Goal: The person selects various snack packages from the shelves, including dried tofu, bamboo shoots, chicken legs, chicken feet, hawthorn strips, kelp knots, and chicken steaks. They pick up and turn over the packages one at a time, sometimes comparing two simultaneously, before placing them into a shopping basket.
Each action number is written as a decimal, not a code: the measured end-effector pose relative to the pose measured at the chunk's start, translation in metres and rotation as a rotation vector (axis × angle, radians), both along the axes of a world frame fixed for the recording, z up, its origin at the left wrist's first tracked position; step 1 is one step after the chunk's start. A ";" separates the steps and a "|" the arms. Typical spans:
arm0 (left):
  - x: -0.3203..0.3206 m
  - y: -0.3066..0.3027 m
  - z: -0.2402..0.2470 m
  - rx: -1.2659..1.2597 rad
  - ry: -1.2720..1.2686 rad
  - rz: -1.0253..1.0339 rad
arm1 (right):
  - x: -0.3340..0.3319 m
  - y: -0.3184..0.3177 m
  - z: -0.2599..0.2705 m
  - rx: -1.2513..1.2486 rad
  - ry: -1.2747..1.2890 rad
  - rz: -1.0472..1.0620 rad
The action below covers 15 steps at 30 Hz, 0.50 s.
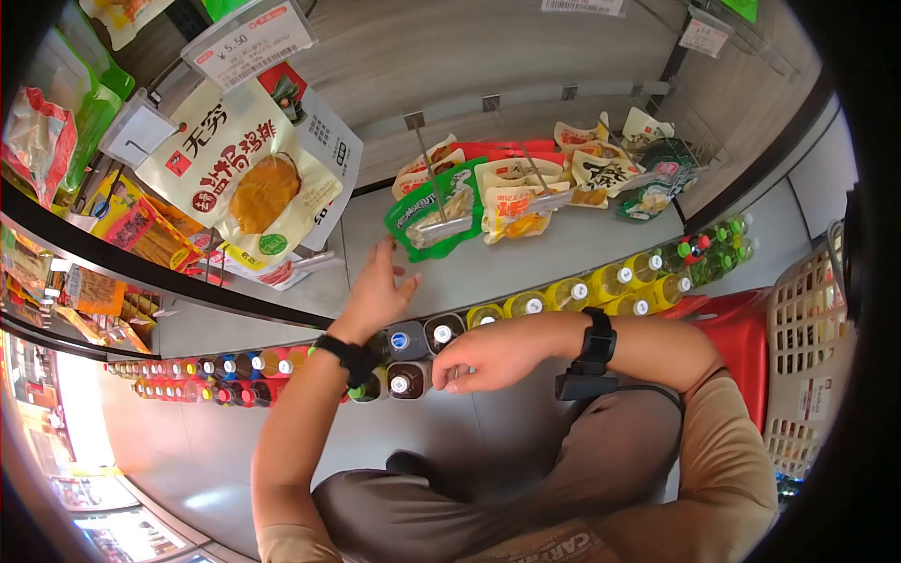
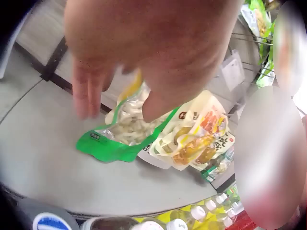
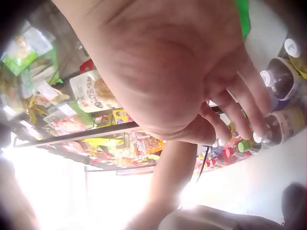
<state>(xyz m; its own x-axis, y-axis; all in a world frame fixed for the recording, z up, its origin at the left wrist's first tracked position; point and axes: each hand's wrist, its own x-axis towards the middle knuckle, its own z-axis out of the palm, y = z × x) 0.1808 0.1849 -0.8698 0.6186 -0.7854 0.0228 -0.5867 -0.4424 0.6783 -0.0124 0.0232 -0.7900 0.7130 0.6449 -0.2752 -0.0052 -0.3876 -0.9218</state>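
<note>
Left hand (image 1: 380, 289) hovers open, fingers straight, over the grey shelf (image 1: 563, 253) at frame centre. The green snack packet (image 1: 408, 223) lies just up and right of its fingertips, not touching, its long axis running toward the upper right. Right hand (image 1: 483, 361) is farther off, loosely curled and empty above the dark bottles (image 1: 410, 380).

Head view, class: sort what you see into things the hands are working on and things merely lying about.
In hand:
left hand, open, reaching toward the green packet on the shelf
right hand, over the dark bottles

Lying about:
yellow bottles
white hanging packet
price tag
pale basket
</note>
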 end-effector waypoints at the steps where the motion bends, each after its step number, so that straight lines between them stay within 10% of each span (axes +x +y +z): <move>1: 0.011 -0.008 -0.005 -0.007 -0.001 0.001 | 0.000 0.001 0.000 -0.010 -0.014 0.000; 4: 0.032 -0.035 -0.008 -0.099 -0.202 -0.017 | 0.001 0.003 0.001 0.001 -0.058 -0.033; 9: 0.028 -0.072 -0.006 -0.455 0.508 0.154 | -0.002 0.001 -0.003 0.028 -0.061 -0.076; 15: 0.026 -0.078 -0.015 -0.413 0.464 0.264 | -0.007 -0.005 -0.004 -0.024 0.037 -0.006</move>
<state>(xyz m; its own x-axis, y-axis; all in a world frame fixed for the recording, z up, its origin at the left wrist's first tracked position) 0.2072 0.1073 -0.8850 0.8066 -0.5905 -0.0257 -0.1014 -0.1811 0.9782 -0.0195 0.0182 -0.7942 0.7060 0.6335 -0.3167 -0.0414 -0.4095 -0.9114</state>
